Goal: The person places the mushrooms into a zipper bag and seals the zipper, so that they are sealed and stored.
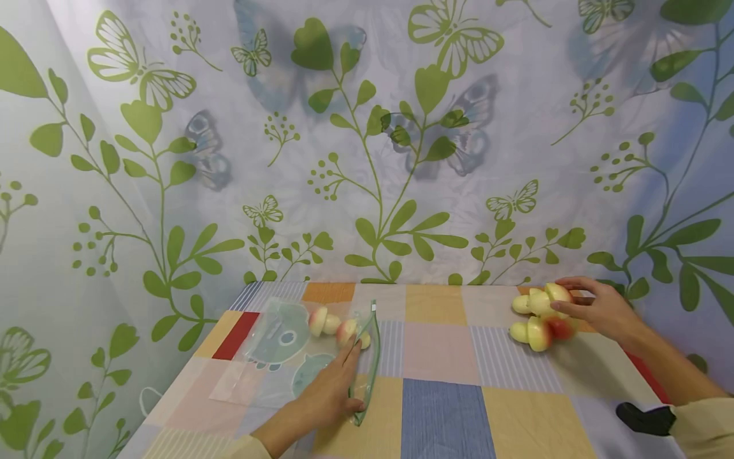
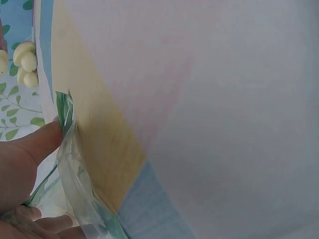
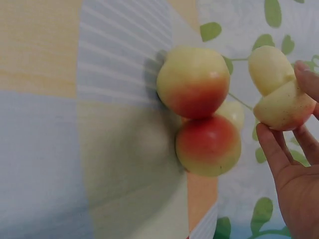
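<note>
"What's nearest?"

"The left hand (image 1: 327,396), spread at the mouth of a clear zip bag (image 1: 281,328), thumb against its green edge. The bag lies flat on the patchwork-covered bench (image 1: 441,417)."

"Anything in it?"

"Two bagged mushrooms (image 1: 323,321), near the opening."

"And the right hand (image 1: 610,313)?"

"Over at the bench's far right, pinching a yellow mushroom with a red blush (image 3: 284,102) between thumb and fingers. Just beside it, two loose mushrooms (image 3: 209,144) touch, red-tinged caps together."

"Behind them?"

"A leaf-and-butterfly curtain (image 1: 344,223)."
</note>
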Action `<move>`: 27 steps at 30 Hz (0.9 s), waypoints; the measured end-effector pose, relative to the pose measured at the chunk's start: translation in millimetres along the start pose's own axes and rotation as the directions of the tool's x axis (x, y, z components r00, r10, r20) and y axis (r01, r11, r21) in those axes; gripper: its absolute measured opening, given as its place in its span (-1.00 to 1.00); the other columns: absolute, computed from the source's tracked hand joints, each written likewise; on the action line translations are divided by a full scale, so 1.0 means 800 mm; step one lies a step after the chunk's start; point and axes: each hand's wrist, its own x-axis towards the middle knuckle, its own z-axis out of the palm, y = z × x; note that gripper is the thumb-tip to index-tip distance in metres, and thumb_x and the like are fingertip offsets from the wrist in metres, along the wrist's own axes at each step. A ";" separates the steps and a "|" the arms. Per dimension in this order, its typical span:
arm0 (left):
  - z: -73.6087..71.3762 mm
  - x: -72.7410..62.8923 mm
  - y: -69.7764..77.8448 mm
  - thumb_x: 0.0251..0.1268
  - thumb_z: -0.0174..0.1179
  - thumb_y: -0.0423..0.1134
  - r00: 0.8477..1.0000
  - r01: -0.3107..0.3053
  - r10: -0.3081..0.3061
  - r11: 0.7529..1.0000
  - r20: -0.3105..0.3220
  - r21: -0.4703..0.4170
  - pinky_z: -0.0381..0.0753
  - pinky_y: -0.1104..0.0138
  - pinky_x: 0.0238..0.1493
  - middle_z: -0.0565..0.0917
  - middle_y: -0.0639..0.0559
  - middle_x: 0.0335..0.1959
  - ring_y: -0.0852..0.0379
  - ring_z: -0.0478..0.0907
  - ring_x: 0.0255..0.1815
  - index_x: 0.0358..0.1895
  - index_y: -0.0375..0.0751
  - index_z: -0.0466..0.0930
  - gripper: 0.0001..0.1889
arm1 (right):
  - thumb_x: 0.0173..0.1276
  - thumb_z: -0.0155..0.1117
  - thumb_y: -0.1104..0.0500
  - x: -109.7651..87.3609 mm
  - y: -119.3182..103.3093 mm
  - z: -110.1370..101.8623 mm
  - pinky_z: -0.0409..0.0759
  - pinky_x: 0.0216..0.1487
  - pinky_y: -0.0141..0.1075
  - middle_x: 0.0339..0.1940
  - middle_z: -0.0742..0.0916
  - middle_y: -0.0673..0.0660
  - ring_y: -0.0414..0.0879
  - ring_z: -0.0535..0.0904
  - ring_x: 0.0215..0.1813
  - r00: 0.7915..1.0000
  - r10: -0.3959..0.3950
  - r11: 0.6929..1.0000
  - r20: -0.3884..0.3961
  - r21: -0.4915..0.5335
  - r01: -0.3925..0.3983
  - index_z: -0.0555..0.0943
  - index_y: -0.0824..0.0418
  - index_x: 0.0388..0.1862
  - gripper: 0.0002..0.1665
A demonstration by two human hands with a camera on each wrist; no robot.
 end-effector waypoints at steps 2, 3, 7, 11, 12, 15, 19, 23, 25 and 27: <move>0.000 0.000 0.000 0.08 0.59 -0.14 1.000 -0.001 0.001 1.000 0.000 0.000 0.48 -0.13 0.30 -0.05 -0.40 0.64 -0.40 0.38 0.39 0.61 -0.48 -0.07 0.19 | 0.46 0.40 -0.08 0.002 -0.004 0.006 0.54 -0.17 -0.52 0.39 0.47 0.54 0.51 0.44 0.33 1.000 -0.003 1.000 0.007 0.001 0.003 0.34 0.42 0.49 -0.14; 0.000 0.000 -0.001 0.09 0.59 -0.14 1.000 -0.004 0.004 1.000 0.000 0.001 0.49 -0.13 0.30 -0.05 -0.40 0.64 -0.40 0.39 0.39 0.61 -0.48 -0.07 0.19 | 0.46 0.40 -0.08 0.003 -0.005 0.009 0.54 -0.16 -0.53 0.38 0.48 0.54 0.49 0.44 0.33 1.000 -0.005 1.000 0.011 0.005 0.005 0.34 0.42 0.49 -0.13; 0.000 0.001 -0.001 0.08 0.59 -0.15 1.000 -0.014 0.014 1.000 -0.005 0.007 0.48 -0.12 0.31 -0.05 -0.41 0.64 -0.39 0.38 0.40 0.61 -0.49 -0.07 0.18 | 0.45 0.41 -0.10 0.005 -0.015 0.021 0.52 -0.12 -0.51 0.34 0.52 0.53 0.46 0.46 0.34 1.000 -0.009 1.000 0.011 0.027 0.009 0.36 0.41 0.48 -0.13; -0.001 0.001 0.000 0.08 0.59 -0.17 1.000 -0.022 0.023 1.000 -0.006 0.007 0.45 -0.10 0.34 -0.04 -0.40 0.64 -0.36 0.36 0.43 0.60 -0.51 -0.06 0.18 | 0.44 0.41 -0.10 0.006 -0.025 0.033 0.54 -0.05 -0.43 0.34 0.53 0.50 0.45 0.47 0.33 1.000 -0.022 0.999 0.013 0.049 0.021 0.38 0.39 0.47 -0.15; -0.001 0.001 0.000 0.08 0.59 -0.17 1.000 -0.024 0.024 1.000 -0.005 0.005 0.45 -0.11 0.34 -0.04 -0.40 0.64 -0.36 0.35 0.43 0.60 -0.52 -0.06 0.17 | 0.44 0.41 -0.09 0.007 -0.027 0.037 0.56 -0.03 -0.38 0.34 0.53 0.50 0.46 0.47 0.33 0.999 -0.032 0.998 0.015 0.054 0.031 0.39 0.38 0.46 -0.17; -0.001 0.001 0.001 0.08 0.59 -0.17 1.000 -0.027 0.027 1.000 -0.005 0.007 0.45 -0.11 0.34 -0.03 -0.41 0.64 -0.36 0.34 0.44 0.60 -0.53 -0.05 0.17 | 0.42 0.44 -0.09 0.009 -0.033 0.047 0.65 -0.02 -0.27 0.37 0.51 0.48 0.47 0.49 0.31 0.998 -0.055 0.997 0.016 0.053 0.054 0.44 0.37 0.45 -0.19; -0.001 0.001 0.001 0.07 0.60 -0.16 1.000 -0.023 0.023 1.000 -0.007 0.005 0.45 -0.11 0.34 -0.03 -0.41 0.64 -0.36 0.35 0.43 0.59 -0.53 -0.05 0.18 | 0.36 0.47 -0.16 0.011 -0.039 0.057 0.70 -0.13 -0.26 0.38 0.54 0.44 0.40 0.56 0.28 0.998 -0.063 0.998 0.013 0.007 0.063 0.51 0.28 0.42 -0.18; -0.001 0.002 0.000 0.05 0.61 -0.19 1.000 -0.022 0.022 1.000 -0.012 0.010 0.47 -0.10 0.33 -0.01 -0.41 0.64 -0.36 0.37 0.41 0.59 -0.53 -0.03 0.17 | 0.39 0.46 -0.10 0.013 -0.045 0.068 0.69 -0.15 -0.33 0.35 0.57 0.42 0.39 0.56 0.28 0.994 -0.097 0.994 0.052 0.057 0.094 0.49 0.30 0.43 -0.22; -0.002 0.002 0.000 0.04 0.61 -0.20 1.000 -0.025 0.025 1.000 -0.016 0.015 0.48 -0.10 0.32 0.00 -0.41 0.63 -0.36 0.39 0.40 0.59 -0.53 -0.02 0.17 | 0.42 0.46 0.00 0.015 -0.048 0.075 0.70 -0.11 -0.30 0.34 0.57 0.41 0.41 0.55 0.28 0.989 -0.130 0.985 0.075 0.120 0.120 0.48 0.35 0.42 -0.26; -0.002 0.003 -0.001 0.04 0.61 -0.20 0.999 -0.026 0.027 0.999 -0.017 0.019 0.50 -0.10 0.30 0.00 -0.41 0.63 -0.37 0.41 0.37 0.59 -0.53 -0.02 0.17 | 0.42 0.46 0.07 0.016 -0.049 0.082 0.71 -0.09 -0.28 0.33 0.56 0.41 0.44 0.54 0.26 0.983 -0.160 0.976 0.090 0.164 0.143 0.47 0.38 0.42 -0.29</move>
